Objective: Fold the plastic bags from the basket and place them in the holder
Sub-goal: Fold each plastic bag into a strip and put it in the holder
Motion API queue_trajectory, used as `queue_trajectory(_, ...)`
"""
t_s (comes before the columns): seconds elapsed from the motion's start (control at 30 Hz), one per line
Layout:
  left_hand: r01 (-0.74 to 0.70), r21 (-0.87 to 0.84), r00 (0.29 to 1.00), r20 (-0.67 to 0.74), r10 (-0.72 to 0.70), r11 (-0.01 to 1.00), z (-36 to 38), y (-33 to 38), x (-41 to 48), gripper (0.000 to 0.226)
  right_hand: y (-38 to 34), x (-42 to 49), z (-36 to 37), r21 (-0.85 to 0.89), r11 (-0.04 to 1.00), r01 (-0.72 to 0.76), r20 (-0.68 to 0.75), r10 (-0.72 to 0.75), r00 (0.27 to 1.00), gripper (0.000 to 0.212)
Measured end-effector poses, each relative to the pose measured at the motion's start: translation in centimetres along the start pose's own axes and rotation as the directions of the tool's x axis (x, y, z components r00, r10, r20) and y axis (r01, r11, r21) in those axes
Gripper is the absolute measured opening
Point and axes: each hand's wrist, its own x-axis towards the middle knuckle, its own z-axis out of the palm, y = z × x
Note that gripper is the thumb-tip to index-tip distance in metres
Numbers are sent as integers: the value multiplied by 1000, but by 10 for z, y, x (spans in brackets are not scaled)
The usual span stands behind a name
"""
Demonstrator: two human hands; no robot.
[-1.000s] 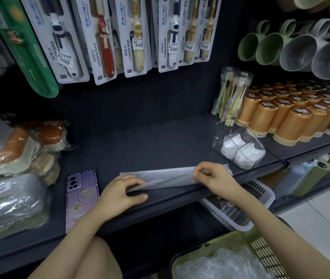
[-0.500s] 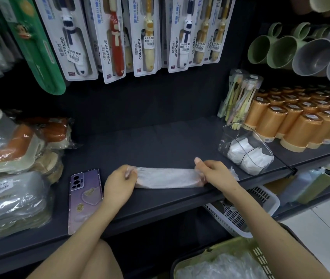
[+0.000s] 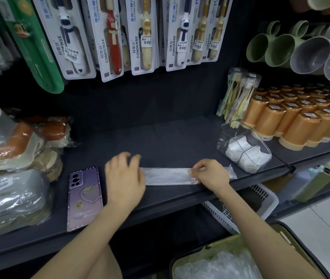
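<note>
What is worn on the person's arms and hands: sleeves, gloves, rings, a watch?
Nothing visible: the left hand and right hand are ungloved, both forearms bare, with no sleeve, watch or ring in view. The right hand's nails look glossy; the left hand is blurred.

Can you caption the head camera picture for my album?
Left hand touches and right hand pinches a folded clear plastic bag on a dark shelf near a clear holder.

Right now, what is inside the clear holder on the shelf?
The clear holder has two compartments, each holding folded white plastic bags. Their number cannot be told: the upper ones cover the rest.
</note>
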Motion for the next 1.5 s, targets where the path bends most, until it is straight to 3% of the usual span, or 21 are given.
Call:
queue_trajectory(0.03,-85,-20,995,46,85,996,4,5,-1,42,0,0,0,-7,1000,4,3,-4,1000,10)
queue_trajectory(0.1,-97,-84,962,249,115,992,8,20,-1,52,-1,0,0,-28,1000,8,8,-8,1000,12)
queue_trajectory(0.17,-18,-32,887,460,31,999,17,29,-3,54,-2,1,0,-41,999,15,9,-15,1000,14)
queue_trajectory(0.23,15,57,838,544,-44,998,23,34,-7,56,-2,1,0,-45,999,18,9,-18,1000,16)
queue_trajectory(0.6,100,114,838,526,-146,988,25,31,-11,71,0,0,1,-11,1000,18,11,-18,1000,15)
queue_trajectory(0.73,106,116,840,522,-151,988,23,31,-12,72,6,4,-4,192,981,33,48,-43,998,13)
queue_trajectory(0.8,108,112,841,520,-151,988,23,31,-13,72,6,-1,-7,254,965,71,-81,-52,995,13)
queue_trajectory(0.83,108,111,840,521,-151,988,23,31,-13,72,4,-5,-6,141,981,132,-226,-98,969,15)
queue_trajectory(0.87,108,110,840,521,-150,988,23,31,-13,72,3,-9,-3,-46,972,231,-374,-231,898,19)
queue_trajectory(0.9,108,111,840,522,-150,988,23,32,-12,71,0,-13,3,-215,914,344,-431,-405,806,25)
queue_trajectory(0.97,105,108,842,520,-147,989,23,32,-12,71,-6,-21,24,-422,742,521,-304,-657,690,35)
queue_trajectory(1.0,107,105,842,519,-146,989,23,32,-12,71,-5,-22,36,-473,675,567,-179,-703,688,39)
queue_trajectory(1.07,114,93,845,515,-146,989,24,31,-13,72,-8,-27,48,-454,662,596,90,-631,770,52)
queue_trajectory(1.13,117,90,847,511,-146,989,25,30,-13,72,0,-27,43,-438,707,555,217,-515,829,72)
queue_trajectory(1.2,111,98,848,510,-146,989,26,30,-12,72,19,-23,28,-497,732,466,223,-411,884,86)
queue_trajectory(1.33,103,109,849,508,-145,989,27,30,-12,71,62,-14,-11,-580,760,292,152,-251,956,93)
queue_trajectory(1.4,100,114,849,508,-145,988,27,30,-12,71,62,-14,-18,-594,754,279,148,-238,960,101)
queue_trajectory(1.5,101,119,851,503,-148,988,27,31,-12,71,29,-18,-4,-570,752,332,95,-341,935,102)
